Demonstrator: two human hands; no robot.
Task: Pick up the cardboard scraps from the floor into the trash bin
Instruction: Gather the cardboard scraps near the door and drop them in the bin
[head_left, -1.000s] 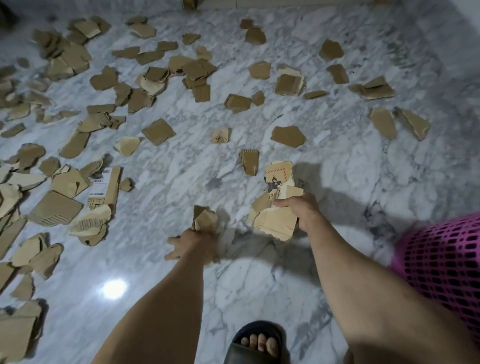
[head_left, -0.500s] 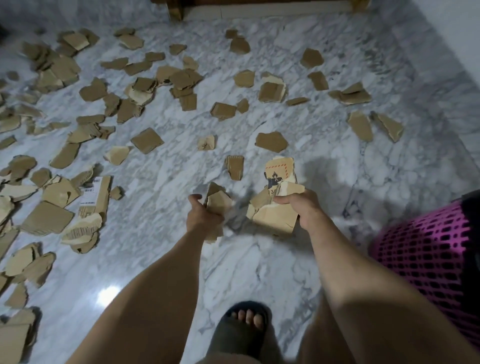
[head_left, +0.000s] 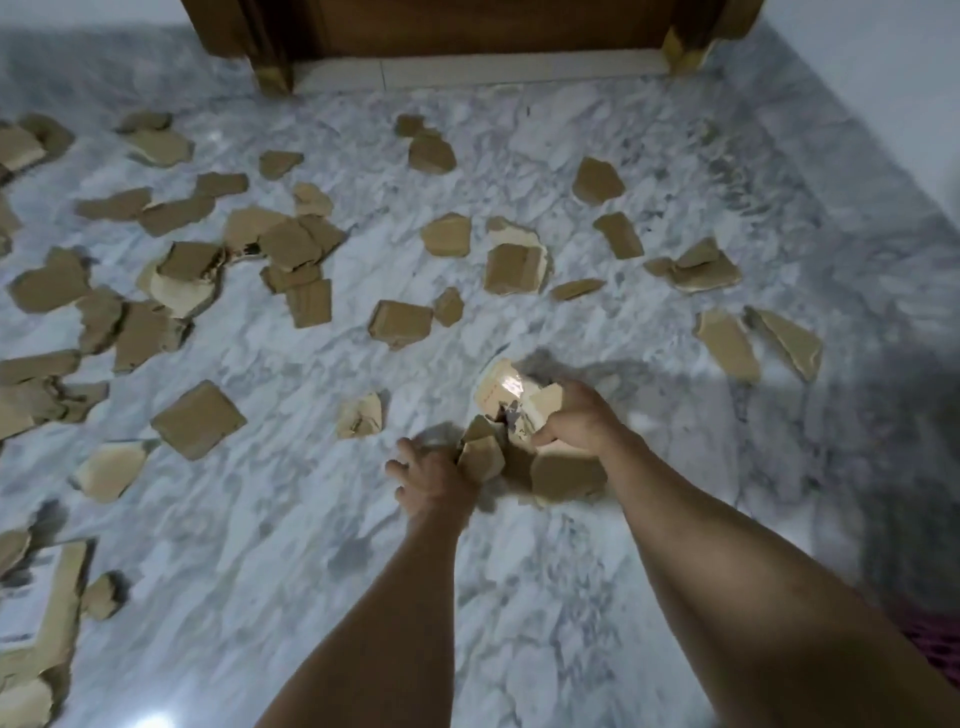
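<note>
My right hand (head_left: 579, 421) grips a bundle of cardboard scraps (head_left: 563, 475), one with a shiny printed label on top. My left hand (head_left: 434, 480) holds a couple of small brown scraps (head_left: 480, 457) pressed against that bundle, so the two hands meet above the floor. Several more torn brown scraps lie on the marble floor (head_left: 291, 545), the nearest a small one (head_left: 361, 415) just left of my hands and a squarish one (head_left: 198, 418) further left. Only a sliver of the pink trash bin (head_left: 935, 644) shows at the right edge.
A wooden door and frame (head_left: 467, 31) stand at the far end, with a white wall (head_left: 883, 62) on the right. A long labelled cardboard strip (head_left: 57, 608) lies at the lower left. Scraps are densest on the left half of the floor.
My left hand has risen from the floor with its scraps and moved right, up against the right hand's bundle. The view has tilted up; the bin and my sandalled foot have slid out of sight.
</note>
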